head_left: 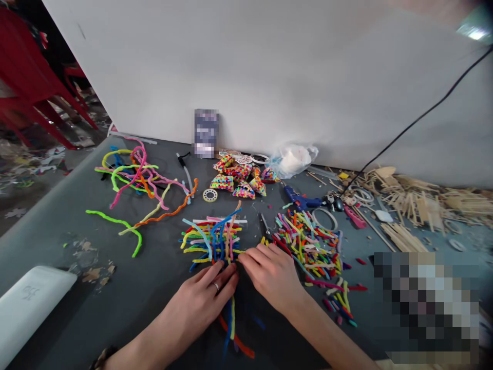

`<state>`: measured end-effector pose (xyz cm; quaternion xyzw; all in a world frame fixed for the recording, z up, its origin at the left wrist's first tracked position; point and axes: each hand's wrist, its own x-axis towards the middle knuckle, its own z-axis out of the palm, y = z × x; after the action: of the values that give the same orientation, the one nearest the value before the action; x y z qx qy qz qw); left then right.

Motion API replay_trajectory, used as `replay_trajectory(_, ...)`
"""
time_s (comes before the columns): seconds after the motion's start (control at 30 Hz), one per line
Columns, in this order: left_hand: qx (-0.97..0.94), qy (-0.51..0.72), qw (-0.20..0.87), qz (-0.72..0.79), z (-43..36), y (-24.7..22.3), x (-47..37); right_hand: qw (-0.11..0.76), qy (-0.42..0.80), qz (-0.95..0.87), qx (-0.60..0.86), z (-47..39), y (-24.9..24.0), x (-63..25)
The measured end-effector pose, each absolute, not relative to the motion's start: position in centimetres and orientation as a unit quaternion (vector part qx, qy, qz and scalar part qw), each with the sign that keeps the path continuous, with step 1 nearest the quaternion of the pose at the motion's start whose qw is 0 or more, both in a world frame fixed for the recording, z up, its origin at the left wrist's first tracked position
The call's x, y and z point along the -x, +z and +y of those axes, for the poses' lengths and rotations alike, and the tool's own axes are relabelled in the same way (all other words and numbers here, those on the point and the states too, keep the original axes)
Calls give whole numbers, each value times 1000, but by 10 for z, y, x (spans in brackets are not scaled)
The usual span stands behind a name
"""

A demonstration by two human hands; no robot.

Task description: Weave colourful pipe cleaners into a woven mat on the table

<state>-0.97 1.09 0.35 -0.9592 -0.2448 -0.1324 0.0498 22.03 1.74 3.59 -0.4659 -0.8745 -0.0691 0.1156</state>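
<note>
A lattice of crossed pipe cleaners (210, 240) in many colours lies on the grey table in front of me. My left hand (202, 294), a ring on one finger, presses its closed fingers on the near edge of the lattice, around the upright strands. Blue, yellow and orange ends (232, 324) hang out below it toward me. At the lattice's near right corner my right hand (274, 273) has its fingertips pinched on a yellow pipe cleaner; the fingers hide most of it. Scissors (264, 226) lie just beyond the right hand.
Cut pipe cleaner pieces (311, 241) are heaped at right, near a blue glue gun (302, 198). Small woven pieces (239, 177) sit behind the lattice, before a propped phone (206, 133). Long pipe cleaners (138, 172) lie left, wooden sticks (416, 200) right. A black cable (416, 123) crosses the wall.
</note>
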Motion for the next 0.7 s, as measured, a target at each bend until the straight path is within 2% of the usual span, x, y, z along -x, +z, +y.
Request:
replay_trajectory(0.17, 959, -154, 69, -228, 10, 4, 10, 121, -123, -874, 455, 14, 35, -216)
replay_trajectory(0.27, 962, -164, 33, -217, 10, 8, 12, 116, -152, -876, 442, 9, 33, -211)
replay_trajectory(0.4, 962, -140, -44, -231, 9, 16, 15, 85, -133, -875, 457, -3, 30, -205)
replay_trajectory(0.53, 965, -127, -48, -226, 6, 18, 14, 57, -104, -870, 478, -17, 33, -206)
replay_trajectory(0.7, 962, -135, -18, -237, 3, 10, 11, 141, -136, -804, 561, -35, 42, -230)
